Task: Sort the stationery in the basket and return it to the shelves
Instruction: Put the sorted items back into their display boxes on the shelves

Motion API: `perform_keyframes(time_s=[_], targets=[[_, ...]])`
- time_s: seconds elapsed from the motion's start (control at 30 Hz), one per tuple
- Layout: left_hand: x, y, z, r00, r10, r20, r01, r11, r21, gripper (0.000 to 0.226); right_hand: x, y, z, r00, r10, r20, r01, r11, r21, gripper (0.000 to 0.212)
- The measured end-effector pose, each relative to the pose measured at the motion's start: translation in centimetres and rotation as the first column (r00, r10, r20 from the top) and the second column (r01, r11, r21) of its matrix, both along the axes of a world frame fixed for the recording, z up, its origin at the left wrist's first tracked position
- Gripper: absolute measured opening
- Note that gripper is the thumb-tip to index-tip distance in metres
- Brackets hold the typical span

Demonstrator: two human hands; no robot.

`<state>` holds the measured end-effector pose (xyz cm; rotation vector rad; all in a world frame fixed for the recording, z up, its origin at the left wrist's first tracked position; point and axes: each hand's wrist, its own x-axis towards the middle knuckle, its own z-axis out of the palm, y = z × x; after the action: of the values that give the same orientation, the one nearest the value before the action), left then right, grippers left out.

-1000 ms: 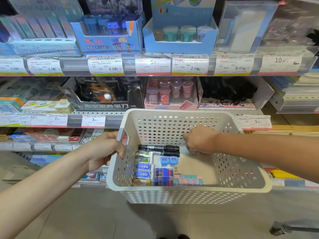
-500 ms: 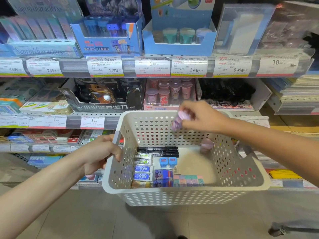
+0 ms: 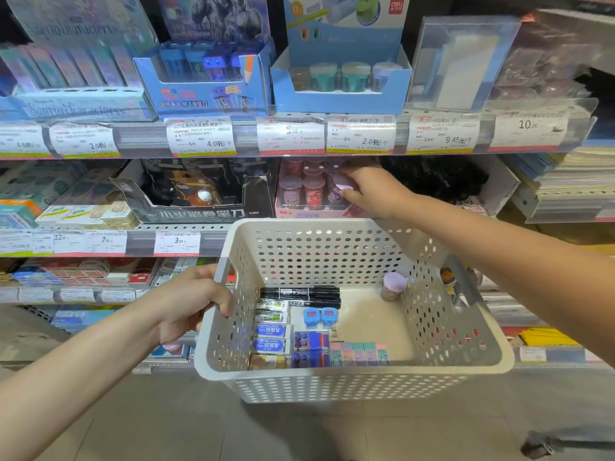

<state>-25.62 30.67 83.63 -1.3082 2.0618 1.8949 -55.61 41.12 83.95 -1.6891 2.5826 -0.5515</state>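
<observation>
- Head view: your left hand (image 3: pixel 196 304) grips the grey handle (image 3: pixel 222 277) on the left side of the white perforated basket (image 3: pixel 349 382), fingers curled over the rim, holding it up in front of the shelves.
- Your right hand (image 3: pixel 372 191) reaches over the far rim of the basket to the middle shelf (image 3: pixel 213 242) and pinches a small pink-lidded sharpener (image 3: pixel 342 189) between thumb and fingers, tilted, at the right end of the pink display box (image 3: pixel 309 212).
- That display box holds other round sharpeners (image 3: pixel 301 188) of the same kind, standing upright in rows.
- Inside the basket, a second pink-lidded sharpener (image 3: pixel 393 287) stands near the far right corner, apart from the rest.
- Along the far left of the basket floor lie black markers (image 3: pixel 299 296) side by side.
- Just in front of them sit two small blue sharpeners (image 3: pixel 320 317), touching each other.
- Down the left wall runs a column of boxed erasers (image 3: pixel 271 337), with purple-blue packs (image 3: pixel 311 349) beside them and a row of pastel erasers (image 3: pixel 361 354) along the near wall.
- A black display box (image 3: pixel 196 207) stands just left of the pink one.
- Price labels (image 3: pixel 361 134) line the upper shelf edge.
</observation>
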Motion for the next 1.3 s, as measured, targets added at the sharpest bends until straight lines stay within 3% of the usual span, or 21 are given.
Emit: perform_keyframes(time_s=[0.13, 0.47, 0.73, 0.83, 0.97, 1.07, 1.17, 1.23, 1.3], targets=[[0.0, 0.0, 0.0, 1.000, 0.001, 0.005, -0.001, 1.000, 0.008, 0.052, -0.7, -0.4, 0.5, 0.997, 0.043, -0.070, -0.034, 0.991, 0.132, 0.035], [0.0, -0.3, 0.2, 1.000, -0.003, 0.015, 0.003, 1.000, 0.007, 0.052, -0.8, -0.7, 0.5, 0.995, 0.059, -0.084, -0.050, 0.993, 0.105, 0.030], [-0.1, -0.1, 0.1, 1.000, -0.016, 0.007, 0.016, 1.000, 0.009, 0.053, -1.3, 0.0, 1.2, 0.990, 0.100, -0.098, -0.076, 0.970, 0.230, 0.061], [-0.1, 0.0, 0.2, 1.000, -0.017, 0.001, 0.017, 1.000, 0.010, 0.059, -1.7, 0.9, 0.9, 0.982, 0.160, -0.099, -0.141, 0.974, 0.178, 0.058], [-0.2, -0.2, 0.2, 1.000, -0.015, -0.007, 0.015, 1.000, 0.014, 0.057, -0.5, 3.7, 1.0, 0.973, 0.188, -0.132, -0.191, 0.982, -0.009, 0.046], [-0.2, -0.1, 0.4, 1.000, -0.015, -0.006, 0.015, 1.000, 0.011, 0.069, 1.5, 6.6, 1.7, 0.921, 0.335, -0.199, -0.353, 0.934, -0.064, 0.029], [-0.3, -0.2, 0.3, 1.000, -0.023, -0.001, 0.023, 1.000, -0.013, 0.074, 3.1, 8.1, 1.4, 0.877, 0.451, -0.164, -0.412, 0.883, 0.227, 0.019], [-0.4, -0.1, 0.4, 1.000, -0.029, 0.000, 0.029, 0.999, -0.019, 0.063, 3.7, 8.0, 0.3, 0.854, 0.500, -0.146, -0.362, 0.771, 0.524, 0.019], [-0.6, -0.1, 0.5, 1.000, -0.027, -0.003, 0.027, 1.000, -0.014, 0.053, 4.0, 7.8, -1.1, 0.819, 0.558, -0.135, -0.304, 0.620, 0.723, 0.021]])
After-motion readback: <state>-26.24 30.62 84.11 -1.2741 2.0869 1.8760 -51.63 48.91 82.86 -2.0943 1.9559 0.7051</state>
